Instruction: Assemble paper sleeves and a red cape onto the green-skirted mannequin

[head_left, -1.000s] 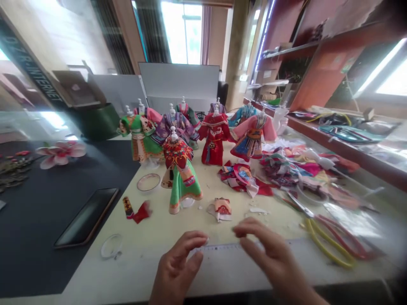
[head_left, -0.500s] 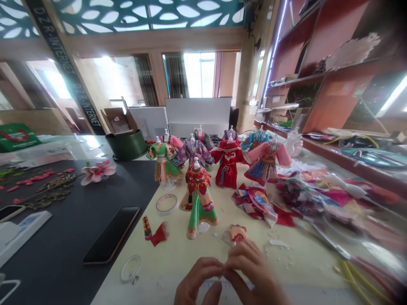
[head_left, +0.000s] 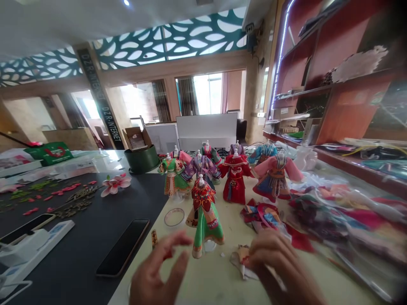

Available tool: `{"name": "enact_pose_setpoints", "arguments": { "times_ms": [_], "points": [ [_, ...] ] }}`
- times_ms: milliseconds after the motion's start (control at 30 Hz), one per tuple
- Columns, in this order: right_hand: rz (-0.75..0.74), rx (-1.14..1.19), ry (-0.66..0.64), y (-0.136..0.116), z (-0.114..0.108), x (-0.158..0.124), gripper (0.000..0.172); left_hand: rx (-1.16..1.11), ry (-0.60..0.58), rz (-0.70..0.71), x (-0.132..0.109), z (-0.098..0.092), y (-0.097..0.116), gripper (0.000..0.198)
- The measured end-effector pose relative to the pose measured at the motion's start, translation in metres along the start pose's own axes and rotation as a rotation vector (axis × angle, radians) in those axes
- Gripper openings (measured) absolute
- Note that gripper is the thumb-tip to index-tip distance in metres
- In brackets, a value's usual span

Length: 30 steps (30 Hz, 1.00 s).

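Observation:
My left hand [head_left: 159,273] hovers low over the cream table, blurred, its thumb and fingers spread apart with nothing visible between them. Behind its fingers is a narrow patterned strip of cloth [head_left: 154,238]. My right hand [head_left: 280,264] is closed, the fingertips drawn together; what they hold, if anything, is hidden. Just left of those fingertips lies a small beige cloth piece with a red pattern [head_left: 243,255]. Between and beyond the hands stands a miniature dress with a red collar and green skirt [head_left: 203,222] on a small white form.
Several more miniature robes stand behind, including a red robe [head_left: 235,180]. Fabric scraps [head_left: 263,216] and a larger cloth heap [head_left: 330,207] lie to the right. A phone [head_left: 124,248], a power strip [head_left: 38,252] and a pink flower [head_left: 116,185] rest on the dark surface at left.
My hands were together with fingertips meeting; now they are apart, the left moved left and opened, the right moved right and up beside the beige cloth. The camera view has tilted up.

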State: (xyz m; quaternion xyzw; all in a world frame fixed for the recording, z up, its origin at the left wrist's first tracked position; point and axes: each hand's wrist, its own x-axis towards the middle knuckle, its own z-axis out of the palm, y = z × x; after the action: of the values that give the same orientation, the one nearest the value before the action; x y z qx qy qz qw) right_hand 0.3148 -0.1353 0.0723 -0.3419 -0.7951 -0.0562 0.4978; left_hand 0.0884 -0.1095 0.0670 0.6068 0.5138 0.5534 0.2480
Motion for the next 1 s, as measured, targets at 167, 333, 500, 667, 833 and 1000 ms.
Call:
{"name": "enact_pose_setpoints", "arguments": {
  "times_ms": [167, 333, 500, 667, 833, 1000],
  "points": [
    [0.194, 0.159, 0.093, 0.020, 0.002, 0.027, 0.011, 0.127, -0.057, 0.236, 0.082, 0.000, 0.022, 0.029],
    [0.323, 0.304, 0.116, 0.039, 0.012, 0.046, 0.009, 0.152, -0.331, 0.245, 0.133, 0.016, 0.026, 0.040],
    [0.388, 0.347, 0.106, 0.051, 0.016, 0.055, 0.009, 0.085, -0.423, 0.252, 0.147, 0.029, 0.031, 0.032],
    [0.432, 0.345, 0.092, 0.057, 0.019, 0.055, 0.009, 0.073, -0.388, 0.252, 0.151, 0.037, 0.032, 0.018],
    [0.470, 0.335, 0.067, 0.058, 0.019, 0.053, 0.010, 0.048, -0.428, 0.200, 0.153, 0.032, 0.030, 0.022],
    [0.486, 0.361, 0.047, 0.057, 0.021, 0.054, 0.010, 0.032, -0.503, 0.155, 0.155, 0.022, 0.033, 0.023]
  ]
}}
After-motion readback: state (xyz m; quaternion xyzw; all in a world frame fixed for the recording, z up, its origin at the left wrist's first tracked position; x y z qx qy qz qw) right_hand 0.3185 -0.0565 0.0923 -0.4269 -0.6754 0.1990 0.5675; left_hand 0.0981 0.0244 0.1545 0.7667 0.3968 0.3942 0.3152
